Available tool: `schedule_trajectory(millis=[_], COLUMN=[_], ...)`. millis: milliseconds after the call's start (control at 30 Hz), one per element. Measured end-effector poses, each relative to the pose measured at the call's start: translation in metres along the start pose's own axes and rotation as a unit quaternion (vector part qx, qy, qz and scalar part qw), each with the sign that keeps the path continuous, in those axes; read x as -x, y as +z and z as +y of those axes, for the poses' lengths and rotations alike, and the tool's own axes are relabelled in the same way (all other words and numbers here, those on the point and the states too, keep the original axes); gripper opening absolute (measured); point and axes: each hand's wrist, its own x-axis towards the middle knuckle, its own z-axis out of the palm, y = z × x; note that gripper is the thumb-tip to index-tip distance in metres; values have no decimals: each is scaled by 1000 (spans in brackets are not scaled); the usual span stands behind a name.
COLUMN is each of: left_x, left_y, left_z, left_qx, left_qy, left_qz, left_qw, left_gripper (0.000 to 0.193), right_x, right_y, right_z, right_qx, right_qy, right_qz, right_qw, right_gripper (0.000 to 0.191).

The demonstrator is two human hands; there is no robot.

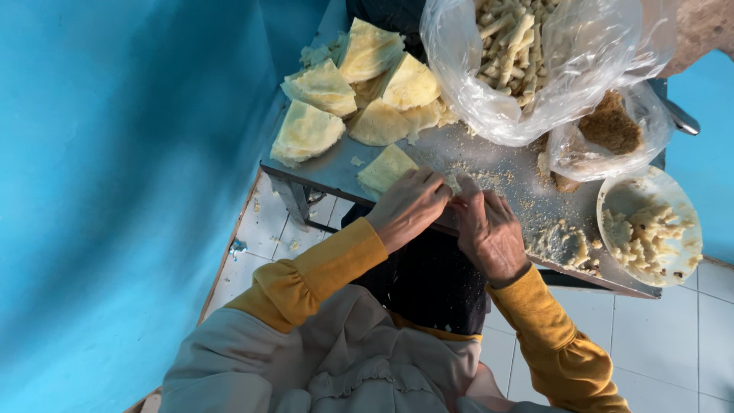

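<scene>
Both hands met at the counter's point(489, 164) near edge: the left hand point(409, 206) and right hand point(489, 233) pinched a small pale wrapper point(456, 182) between their fingertips, grip closed on it. Folded yellow wrappers point(359, 92) lay beyond, with a filling bowl point(650, 222) to the right.

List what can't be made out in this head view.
- What the left hand and right hand pinch: fingers cover it.
- Large clear bag of pale sticks: top cut off by frame edge.
- Small bag of brown crumbs: contents blurred by plastic.
- White bowl: filling too indistinct to identify.
</scene>
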Motion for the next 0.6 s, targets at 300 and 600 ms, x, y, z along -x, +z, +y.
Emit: schedule_trajectory(millis=[300, 600], left_x=[-7, 4], left_y=[-4, -24], left_z=[8, 23], left_qx=[-44, -125], left_qy=[-3, 3], left_qz=[-61, -49], left_qw=[997, 991], left_gripper=[24, 25], right_x=[-9, 3], right_y=[7, 8], right_z=[12, 6], right_qx=[-85, 8], right_qy=[2, 4], right_qz=[34, 13], right_qw=[996, 1000], right_gripper=[59, 47])
